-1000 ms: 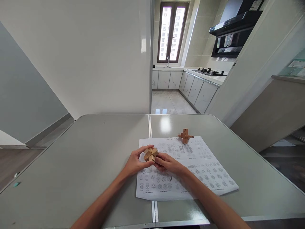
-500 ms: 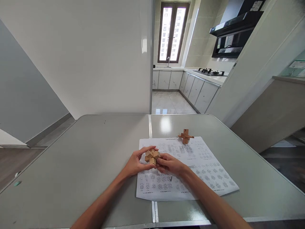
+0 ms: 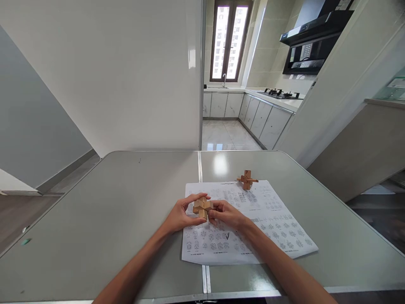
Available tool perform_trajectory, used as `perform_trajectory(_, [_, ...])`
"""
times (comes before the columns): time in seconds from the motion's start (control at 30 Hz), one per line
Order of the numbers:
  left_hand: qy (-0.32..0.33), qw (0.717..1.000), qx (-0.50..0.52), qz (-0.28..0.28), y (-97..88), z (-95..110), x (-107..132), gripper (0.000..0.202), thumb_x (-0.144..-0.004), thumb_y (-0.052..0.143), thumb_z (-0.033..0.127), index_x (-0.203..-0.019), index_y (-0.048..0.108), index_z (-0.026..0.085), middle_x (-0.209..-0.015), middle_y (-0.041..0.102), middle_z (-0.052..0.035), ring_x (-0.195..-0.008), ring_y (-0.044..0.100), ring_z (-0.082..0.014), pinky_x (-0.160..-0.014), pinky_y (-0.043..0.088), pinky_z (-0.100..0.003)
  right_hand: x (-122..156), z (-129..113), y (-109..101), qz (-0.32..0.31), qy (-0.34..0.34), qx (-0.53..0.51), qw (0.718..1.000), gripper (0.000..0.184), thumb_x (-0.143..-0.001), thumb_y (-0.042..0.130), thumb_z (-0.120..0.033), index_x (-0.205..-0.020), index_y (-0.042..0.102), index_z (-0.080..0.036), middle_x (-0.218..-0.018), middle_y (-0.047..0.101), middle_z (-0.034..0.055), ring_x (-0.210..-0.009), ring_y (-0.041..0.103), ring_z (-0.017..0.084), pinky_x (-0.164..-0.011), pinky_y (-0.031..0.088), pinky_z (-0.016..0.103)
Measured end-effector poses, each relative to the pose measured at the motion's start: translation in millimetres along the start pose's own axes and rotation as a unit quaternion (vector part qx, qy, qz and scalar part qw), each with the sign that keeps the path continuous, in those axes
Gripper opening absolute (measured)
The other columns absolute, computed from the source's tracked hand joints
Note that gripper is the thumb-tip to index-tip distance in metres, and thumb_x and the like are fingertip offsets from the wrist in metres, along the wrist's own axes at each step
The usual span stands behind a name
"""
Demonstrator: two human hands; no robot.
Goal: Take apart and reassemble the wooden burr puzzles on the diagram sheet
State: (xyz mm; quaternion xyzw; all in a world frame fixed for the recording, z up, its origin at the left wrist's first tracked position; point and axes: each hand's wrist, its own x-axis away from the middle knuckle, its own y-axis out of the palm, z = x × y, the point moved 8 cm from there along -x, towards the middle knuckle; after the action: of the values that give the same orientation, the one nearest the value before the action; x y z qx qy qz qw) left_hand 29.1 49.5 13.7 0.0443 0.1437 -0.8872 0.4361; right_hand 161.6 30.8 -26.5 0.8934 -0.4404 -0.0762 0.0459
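A light wooden burr puzzle (image 3: 203,207) of interlocking blocks is held between my two hands, above the left part of a printed sheet (image 3: 253,236). My left hand (image 3: 182,214) grips it from the left, index finger over the top and thumb along the bottom. From the right, my right hand (image 3: 226,214) pinches the puzzle's right side with thumb and fingers. Some of those fingertips are hidden behind the blocks. Rows of small puzzle diagrams cover the sheet. A darker wooden cross-shaped puzzle (image 3: 247,180) stands at the sheet's far edge.
The grey-green table (image 3: 133,202) has a metal seam down its middle. A small green piece (image 3: 26,241) lies near its left edge. Past the far edge are a white wall panel (image 3: 142,84) and a kitchen with white cabinets (image 3: 218,104).
My right thumb and fingers have shifted slightly against the puzzle's right side, and its blocks sit at a slightly different angle. Both hands keep their hold. The view has tilted a little.
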Motion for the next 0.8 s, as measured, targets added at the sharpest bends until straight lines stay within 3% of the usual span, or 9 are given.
perform_trajectory(0.23, [-0.001, 0.999, -0.025, 0.022, -1.9, 6, -1, 0.069, -0.074, 0.09, 0.028, -0.139, 0.067, 0.029, -0.139, 0.07, -0.0072, -0.135, 0.059, -0.0305, -0.117, 0.042, -0.045, -2, -3, -4, 0.038, -0.016, 0.007, 0.999, 0.034, -0.092, 0.075, -0.048, -0.101, 0.068, -0.016, -0.08, 0.062, 0.0008, -0.066, 0.055, 0.013, -0.067, 0.048, 0.03])
perform_trajectory(0.47, [-0.01, 0.994, -0.075, 0.083, -5.8, 4, -2, 0.068, -0.074, 0.09, 0.032, -0.138, 0.068, 0.028, -0.135, 0.072, -0.0071, -0.125, 0.064, -0.029, -0.113, 0.045, -0.043, -2, -1, -18, 0.157, -0.077, 0.009, 0.985, 0.039, -0.085, 0.082, -0.044, -0.088, 0.05, -0.022, -0.079, 0.065, -0.0017, -0.061, 0.057, 0.013, -0.06, 0.047, 0.029])
perform_trajectory(0.6, [-0.015, 0.992, -0.081, 0.097, -6.6, 4, -2, 0.068, -0.075, 0.089, 0.033, -0.139, 0.067, 0.029, -0.136, 0.071, -0.0075, -0.126, 0.063, -0.0288, -0.114, 0.044, -0.044, -2, -3, -16, 0.156, -0.062, 0.058, 0.984, 0.036, -0.09, 0.076, -0.05, -0.096, 0.057, -0.021, -0.083, 0.065, 0.0003, -0.063, 0.058, 0.013, -0.059, 0.049, 0.029])
perform_trajectory(0.7, [-0.015, 0.991, -0.086, 0.1, -7.7, 5, -3, 0.068, -0.076, 0.088, 0.033, -0.14, 0.066, 0.028, -0.136, 0.071, -0.0077, -0.125, 0.064, -0.0281, -0.112, 0.045, -0.043, -3, -6, -10, 0.115, -0.044, 0.105, 0.987, 0.04, -0.098, 0.064, -0.057, -0.109, 0.063, -0.019, -0.091, 0.066, 0.0043, -0.074, 0.062, 0.016, -0.062, 0.052, 0.03])
perform_trajectory(0.8, [-0.012, 0.99, -0.093, 0.103, -8.9, 7, -3, 0.066, -0.077, 0.087, 0.033, -0.139, 0.067, 0.028, -0.136, 0.072, -0.0076, -0.124, 0.064, -0.0276, -0.112, 0.045, -0.043, -3, -6, -8, 0.089, -0.037, 0.128, 0.987, 0.045, -0.101, 0.055, -0.061, -0.107, 0.065, -0.017, -0.088, 0.065, 0.0042, -0.073, 0.061, 0.016, -0.064, 0.052, 0.03])
